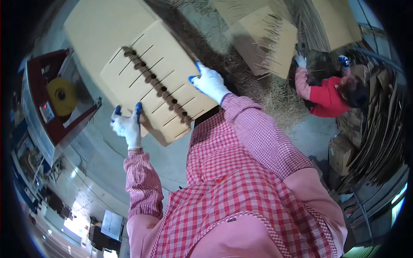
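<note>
From a distance, I saw a plain cardboard sheet [112, 26] lying upper left. The slotted cardboard sheet [161, 71] overlapped its near end, between both gloved hands. My right hand [210, 84] lay over its right edge; I couldn't tell whether it pinched. My left hand [128, 129] was spread beside its left edge. Dark round spots [150, 78] lined its middle.

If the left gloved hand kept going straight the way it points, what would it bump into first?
Probably the near left edge of the slotted cardboard, just ahead of the left hand. Depth is unclear, so it might pass above or below that edge.
</note>
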Tool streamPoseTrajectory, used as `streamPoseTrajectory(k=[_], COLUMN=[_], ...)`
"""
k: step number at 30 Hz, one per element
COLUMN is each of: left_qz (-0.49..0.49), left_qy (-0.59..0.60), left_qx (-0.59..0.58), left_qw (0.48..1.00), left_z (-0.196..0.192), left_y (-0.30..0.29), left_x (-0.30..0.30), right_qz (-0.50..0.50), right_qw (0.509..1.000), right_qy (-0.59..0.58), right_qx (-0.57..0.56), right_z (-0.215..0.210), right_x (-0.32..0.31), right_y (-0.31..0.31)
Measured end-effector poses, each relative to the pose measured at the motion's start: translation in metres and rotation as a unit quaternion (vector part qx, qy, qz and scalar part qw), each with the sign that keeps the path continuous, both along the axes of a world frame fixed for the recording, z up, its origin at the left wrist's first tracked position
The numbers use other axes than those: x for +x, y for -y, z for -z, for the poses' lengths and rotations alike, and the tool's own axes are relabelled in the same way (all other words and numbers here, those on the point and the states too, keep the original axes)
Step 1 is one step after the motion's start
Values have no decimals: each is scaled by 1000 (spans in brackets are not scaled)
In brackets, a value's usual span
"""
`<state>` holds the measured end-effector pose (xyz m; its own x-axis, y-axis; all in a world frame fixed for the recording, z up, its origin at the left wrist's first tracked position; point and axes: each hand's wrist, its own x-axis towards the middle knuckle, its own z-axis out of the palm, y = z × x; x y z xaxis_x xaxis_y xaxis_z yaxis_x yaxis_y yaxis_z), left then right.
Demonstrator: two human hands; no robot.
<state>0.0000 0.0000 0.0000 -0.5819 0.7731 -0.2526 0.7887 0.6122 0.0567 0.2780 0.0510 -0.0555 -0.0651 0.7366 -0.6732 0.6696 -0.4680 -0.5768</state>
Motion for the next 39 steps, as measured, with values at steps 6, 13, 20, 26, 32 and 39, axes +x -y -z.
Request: streamPoseTrajectory(k=[6, 13, 20, 26, 32, 39], left_qz=[106, 310, 393, 366, 248, 144], left_qy=[-59, 216, 324, 247, 342, 531], left_qx=[226, 194, -46, -204, -319, -259], left_qw=[967, 905, 859, 874, 848, 794], left_z=[-27, -52, 145, 265, 283, 233], left_y=[3, -24, -54, -69, -72, -88], left_x=[39, 223, 406, 485, 528, 528], right_qz=[21, 340, 463, 475, 496, 528], right_qw=[996, 919, 880, 872, 839, 830], right_qy=[25, -28, 78, -94, -197, -151], right_qx=[79, 197, 69, -70, -111, -101], right_z=[-3, 61, 211, 257, 256, 185], right_x=[17, 176, 394, 429, 417, 411], right_y=[9, 35, 102, 76, 65, 45])
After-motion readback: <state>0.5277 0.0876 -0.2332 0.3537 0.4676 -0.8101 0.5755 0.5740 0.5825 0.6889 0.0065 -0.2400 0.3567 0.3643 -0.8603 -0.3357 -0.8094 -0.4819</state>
